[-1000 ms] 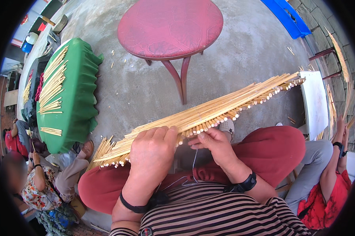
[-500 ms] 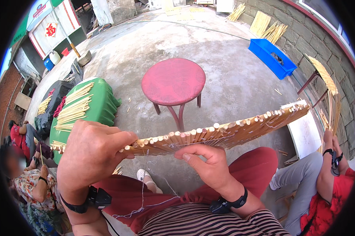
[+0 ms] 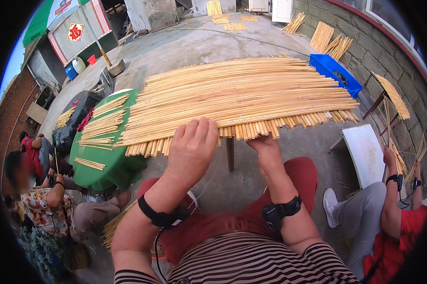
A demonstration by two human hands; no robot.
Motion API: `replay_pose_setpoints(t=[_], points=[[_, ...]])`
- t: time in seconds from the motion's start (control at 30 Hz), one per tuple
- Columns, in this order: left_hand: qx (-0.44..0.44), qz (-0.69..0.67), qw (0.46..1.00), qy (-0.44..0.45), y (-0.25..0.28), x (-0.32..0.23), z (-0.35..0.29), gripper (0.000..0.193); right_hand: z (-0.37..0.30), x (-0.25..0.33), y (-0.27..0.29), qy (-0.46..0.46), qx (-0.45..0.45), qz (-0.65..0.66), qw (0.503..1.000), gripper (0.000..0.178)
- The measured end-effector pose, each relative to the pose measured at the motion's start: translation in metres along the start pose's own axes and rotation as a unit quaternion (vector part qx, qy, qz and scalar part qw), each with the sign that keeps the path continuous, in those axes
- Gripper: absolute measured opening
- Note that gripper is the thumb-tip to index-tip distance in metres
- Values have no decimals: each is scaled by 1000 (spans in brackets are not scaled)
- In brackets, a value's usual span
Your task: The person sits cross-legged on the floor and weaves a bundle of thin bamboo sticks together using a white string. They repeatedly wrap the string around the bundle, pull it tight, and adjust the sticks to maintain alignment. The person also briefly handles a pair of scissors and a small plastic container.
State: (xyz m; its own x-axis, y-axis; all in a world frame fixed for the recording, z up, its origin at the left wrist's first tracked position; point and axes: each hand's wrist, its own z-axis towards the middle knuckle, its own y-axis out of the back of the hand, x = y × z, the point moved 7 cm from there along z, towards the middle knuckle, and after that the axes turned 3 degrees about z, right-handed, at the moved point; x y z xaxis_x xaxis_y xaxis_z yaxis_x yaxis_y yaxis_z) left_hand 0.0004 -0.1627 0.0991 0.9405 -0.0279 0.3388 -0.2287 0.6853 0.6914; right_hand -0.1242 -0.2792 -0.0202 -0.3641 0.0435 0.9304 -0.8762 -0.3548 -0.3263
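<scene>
A wide, straw-coloured reed mat (image 3: 232, 90) spreads out in front of me, roughly level and hiding most of a stool. Long stalks lie across its top, and cut ends of a second layer stick out below the near edge. My left hand (image 3: 192, 146) is closed over that edge, its fingers on top of the stalks and the thumb out of sight. Farther right, my right hand (image 3: 266, 151) grips the edge from beneath, its fingers partly hidden under the mat. A stool leg (image 3: 230, 155) shows below it.
On the left, a green-covered table (image 3: 99, 163) carries several bundles of reeds. A person in a floral shirt (image 3: 47, 208) sits beyond it; another in red (image 3: 403, 236) works at right by a white board (image 3: 365, 154). A blue crate (image 3: 339, 75) stands beyond the mat's far right.
The mat has swung from nearly edge-on to spread out flat in front of me, over the stool. My left hand has moved right along its edge; my right hand has shifted right and up.
</scene>
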Motion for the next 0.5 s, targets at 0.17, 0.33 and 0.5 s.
replay_pose_setpoints(t=[0.17,0.33,0.5], points=[[-1,-70,997,19,-113,-21,-40,35,-35,-60,62,-205,58,-120,970,24],[-13,-98,994,47,-138,-15,-40,38,-33,-47,32,-276,161,-275,907,19],[119,-180,974,63,-131,-7,-47,71,-15,-27,3,-254,322,-359,838,21]])
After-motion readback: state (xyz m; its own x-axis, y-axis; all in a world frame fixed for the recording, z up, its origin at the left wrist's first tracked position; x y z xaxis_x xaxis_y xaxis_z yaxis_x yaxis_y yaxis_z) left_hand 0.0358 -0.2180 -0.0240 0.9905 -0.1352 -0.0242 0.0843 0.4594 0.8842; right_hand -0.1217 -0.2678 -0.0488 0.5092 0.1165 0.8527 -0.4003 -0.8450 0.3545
